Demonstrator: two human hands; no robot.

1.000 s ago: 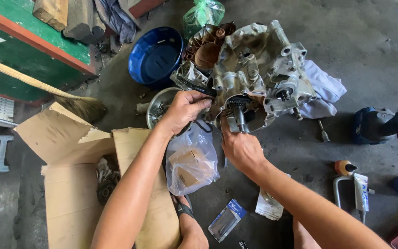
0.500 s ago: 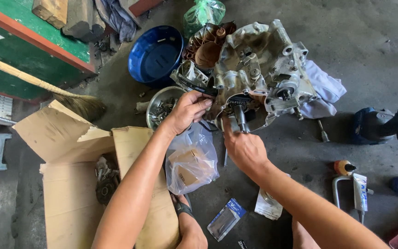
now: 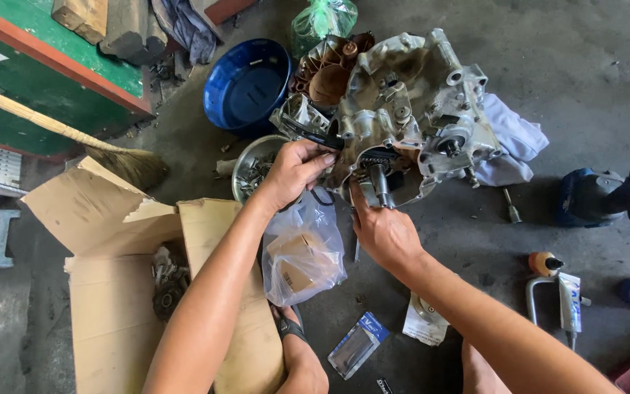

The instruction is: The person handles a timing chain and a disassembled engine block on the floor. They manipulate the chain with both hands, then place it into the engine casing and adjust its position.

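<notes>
L fingertips (image 3: pixel 327 156) hidden behind engine case (image 3: pixel 410 109) | drill (image 3: pixel 621 193) cut off R edge

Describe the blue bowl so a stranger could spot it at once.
Start at the grey engine casing in the middle of the concrete floor. Just to its left sits the blue bowl, round, deep and empty. The small metal dish below it is silver and holds parts.

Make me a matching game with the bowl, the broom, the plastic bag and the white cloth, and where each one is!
Things:
1. blue bowl
2. broom
3. plastic bag
4. white cloth

Places:
A. under the engine's right side
B. across the green board and the cardboard
C. on the floor, left of the engine
D. between the two forearms

Pairs: 1-C, 2-B, 3-D, 4-A
</notes>
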